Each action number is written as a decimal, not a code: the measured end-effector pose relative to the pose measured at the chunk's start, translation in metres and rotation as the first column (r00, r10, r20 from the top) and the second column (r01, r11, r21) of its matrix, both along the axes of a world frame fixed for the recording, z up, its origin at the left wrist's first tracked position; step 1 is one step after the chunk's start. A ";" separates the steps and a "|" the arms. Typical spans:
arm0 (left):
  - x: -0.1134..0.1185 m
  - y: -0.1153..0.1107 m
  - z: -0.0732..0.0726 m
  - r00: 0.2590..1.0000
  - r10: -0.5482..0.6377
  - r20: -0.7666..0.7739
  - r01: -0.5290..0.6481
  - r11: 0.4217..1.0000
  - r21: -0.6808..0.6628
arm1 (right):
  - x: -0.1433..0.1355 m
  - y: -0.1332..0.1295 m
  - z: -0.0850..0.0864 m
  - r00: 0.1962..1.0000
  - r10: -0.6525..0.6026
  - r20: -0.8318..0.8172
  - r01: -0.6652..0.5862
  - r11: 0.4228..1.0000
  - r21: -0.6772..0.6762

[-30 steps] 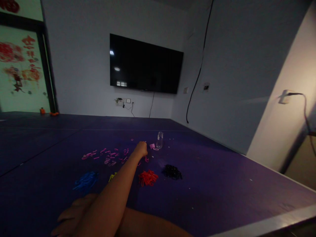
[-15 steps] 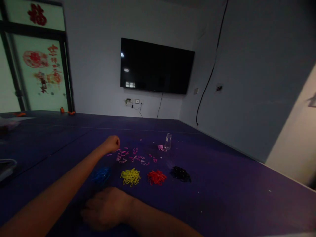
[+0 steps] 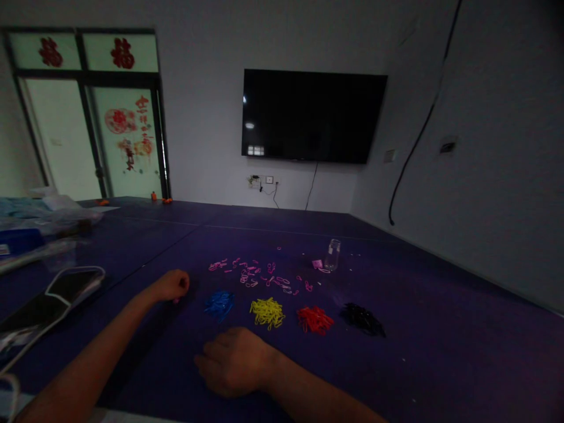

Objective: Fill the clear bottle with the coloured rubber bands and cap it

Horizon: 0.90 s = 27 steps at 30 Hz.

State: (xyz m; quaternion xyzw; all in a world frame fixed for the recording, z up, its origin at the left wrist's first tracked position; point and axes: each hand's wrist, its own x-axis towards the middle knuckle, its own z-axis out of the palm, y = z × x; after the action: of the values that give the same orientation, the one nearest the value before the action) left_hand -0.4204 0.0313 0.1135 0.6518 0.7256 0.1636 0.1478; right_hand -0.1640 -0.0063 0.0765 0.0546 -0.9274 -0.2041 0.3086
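Note:
My left hand [image 3: 174, 286] is low over the table, left of the pile of blue rubber bands [image 3: 219, 304]. Its fingers are pinched together, with a bit of pink rubber band [image 3: 176, 300] showing just beneath them. Palm down near the front, my right hand [image 3: 233, 361] rests with its fingers curled under; what is beneath them is hidden. Loose pink rubber bands [image 3: 250, 272] lie scattered beyond the piles. To the right of the blue pile sit yellow rubber bands [image 3: 267, 312], red rubber bands [image 3: 315, 319] and black rubber bands [image 3: 362, 319].
A clear bottle [image 3: 332, 255] stands toward the back right beside a small pink piece [image 3: 317, 264]. At left lie a dark flat object with a white strap [image 3: 66, 296], a blue box [image 3: 20, 242] and plastic bags [image 3: 53, 217]. Walls border the purple tabletop [image 3: 418, 282].
My left hand has drawn back from the scattered pink bands to the left of the blue pile. The view has turned left, while my right hand stays near the front.

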 end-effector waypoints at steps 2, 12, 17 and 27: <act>-0.005 -0.001 -0.002 0.999 -0.005 0.035 0.004 1.000 0.007 | 0.001 0.000 0.000 1.000 -0.007 0.007 0.007 1.000 0.000; -0.021 -0.002 -0.004 0.975 0.180 0.130 -0.205 0.955 0.215 | 0.003 0.000 -0.002 0.996 -0.042 0.075 0.044 0.999 -0.027; -0.016 -0.003 -0.009 0.934 0.304 0.190 -0.351 0.883 0.311 | 0.004 0.001 -0.003 0.996 -0.044 0.082 0.047 0.998 -0.033; -0.023 -0.011 -0.011 0.705 0.392 0.591 -0.592 0.784 0.188 | 0.004 -0.002 0.001 0.999 -0.034 0.020 0.034 0.999 -0.011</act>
State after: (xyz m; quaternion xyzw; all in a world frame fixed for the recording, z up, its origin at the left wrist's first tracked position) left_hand -0.4429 0.0200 0.1024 0.3755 0.7634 0.4991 0.1652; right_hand -0.1598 -0.0080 0.0774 0.0389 -0.9324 -0.2033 0.2963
